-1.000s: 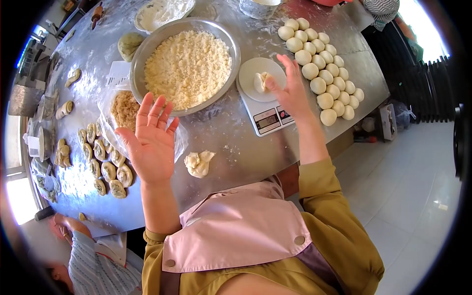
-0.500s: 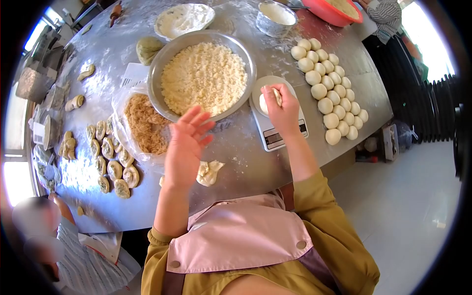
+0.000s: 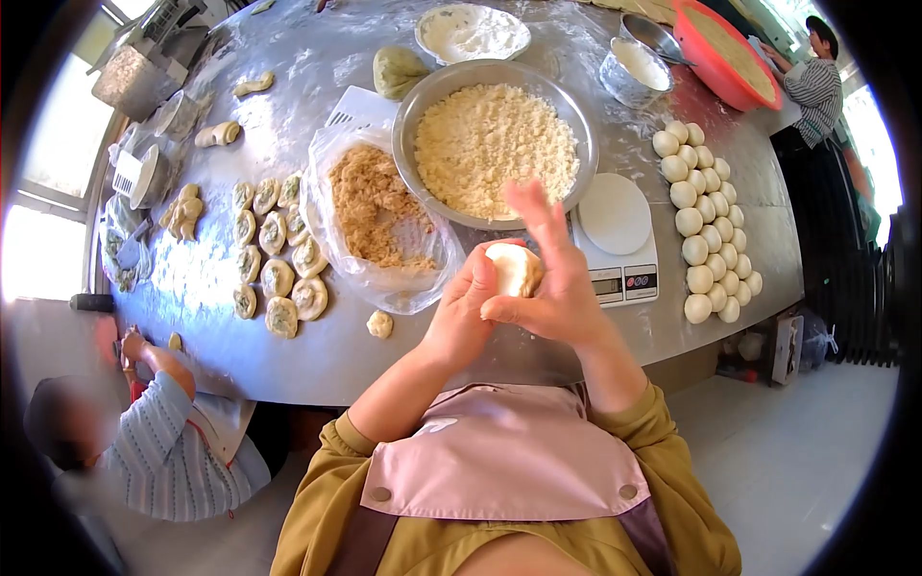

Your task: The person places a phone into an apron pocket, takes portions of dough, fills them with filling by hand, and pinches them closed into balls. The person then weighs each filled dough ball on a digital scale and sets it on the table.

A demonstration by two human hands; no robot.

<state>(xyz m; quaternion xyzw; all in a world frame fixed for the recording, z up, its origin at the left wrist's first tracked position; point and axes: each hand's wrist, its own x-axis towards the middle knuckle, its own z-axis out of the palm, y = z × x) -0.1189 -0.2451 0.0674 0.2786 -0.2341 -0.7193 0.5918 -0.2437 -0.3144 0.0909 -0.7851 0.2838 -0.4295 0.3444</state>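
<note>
A pale piece of dough (image 3: 513, 270) is held between my two hands, just in front of the steel bowl of crumbly mixture (image 3: 591, 144). My left hand (image 3: 463, 305) is wrapped round its left side. On its right, my right hand (image 3: 560, 288) presses with the thumb while some fingers stretch upward. A white kitchen scale (image 3: 615, 216) stands right of my hands with nothing on its round plate. To the left, a plastic bag holds brown crumbly filling (image 3: 370, 206). One small dough lump (image 3: 380, 324) lies on the steel table near the bag.
Rows of round white dough balls (image 3: 708, 223) lie at the right. Coiled dough pieces (image 3: 277, 277) sit at the left. A flour bowl (image 3: 473, 34), a metal pot (image 3: 636, 73) and a red basin (image 3: 727, 55) stand farther back. One person (image 3: 158, 437) is at lower left, another (image 3: 816, 91) at upper right.
My right hand has brought dough from the scale to my left hand, and both now hold it. The scale plate is bare. The view has shifted, showing more of the table's right and back.
</note>
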